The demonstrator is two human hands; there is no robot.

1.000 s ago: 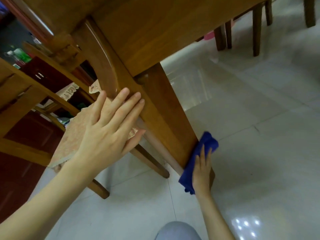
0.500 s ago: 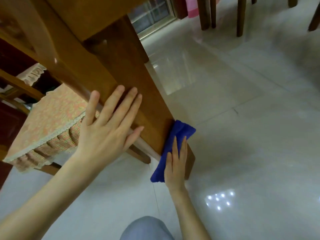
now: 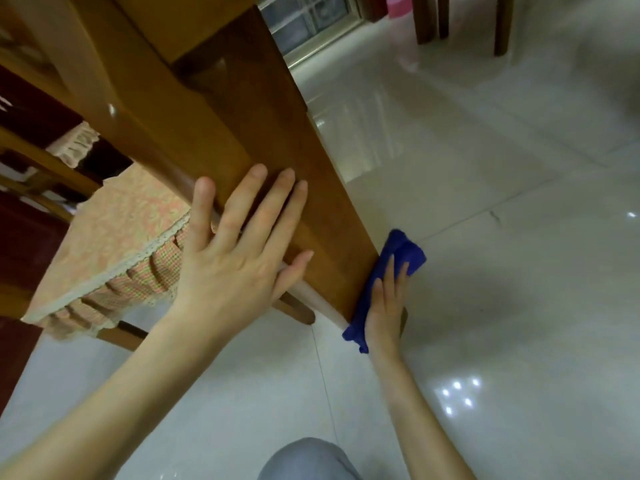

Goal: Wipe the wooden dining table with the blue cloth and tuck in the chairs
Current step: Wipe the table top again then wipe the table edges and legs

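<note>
A thick wooden table leg (image 3: 263,133) runs from the top left down to the floor at centre. My left hand (image 3: 239,247) lies flat on its near face with the fingers spread, holding nothing. My right hand (image 3: 388,306) presses the blue cloth (image 3: 401,254) against the leg's right side, low near the floor. Behind the leg on the left stands a wooden chair (image 3: 41,161) with a frilled, patterned seat cushion (image 3: 117,237).
Glossy white floor tiles (image 3: 502,271) stretch to the right and front. More wooden furniture legs (image 3: 502,26) stand at the top right, beside something pink. A low window (image 3: 311,19) is behind the table leg. My grey-clad knee (image 3: 308,459) is at the bottom.
The view has swung, so the leg looks steeper. My right hand with the blue cloth has slid a little along the lower leg. My left hand stays flat on the leg.
</note>
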